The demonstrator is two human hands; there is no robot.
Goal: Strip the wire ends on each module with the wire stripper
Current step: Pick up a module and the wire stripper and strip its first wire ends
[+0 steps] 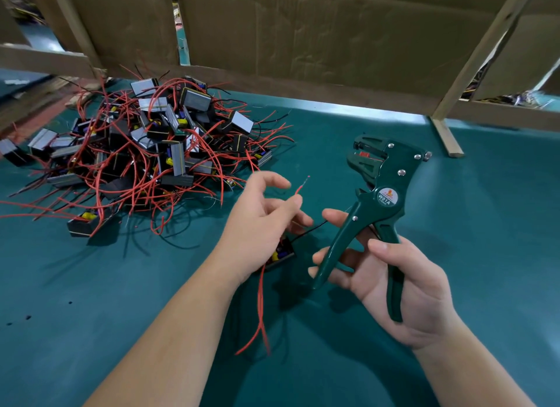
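My left hand [260, 222] holds a small black module [283, 253] in the palm and pinches one of its red wires [300, 190] between thumb and forefinger; the wire tip points up and right toward the stripper. Other red wires [260, 309] and a thin black wire hang from the module. My right hand [403, 288] grips the handles of the dark green wire stripper [380, 194], jaws up and apart from the wire tip. The handles are spread.
A large pile of black and grey modules [151, 146] with tangled red and black wires lies at the back left on the green table [485, 212]. Cardboard panels [303, 37] and a wooden frame [448, 134] stand along the far edge.
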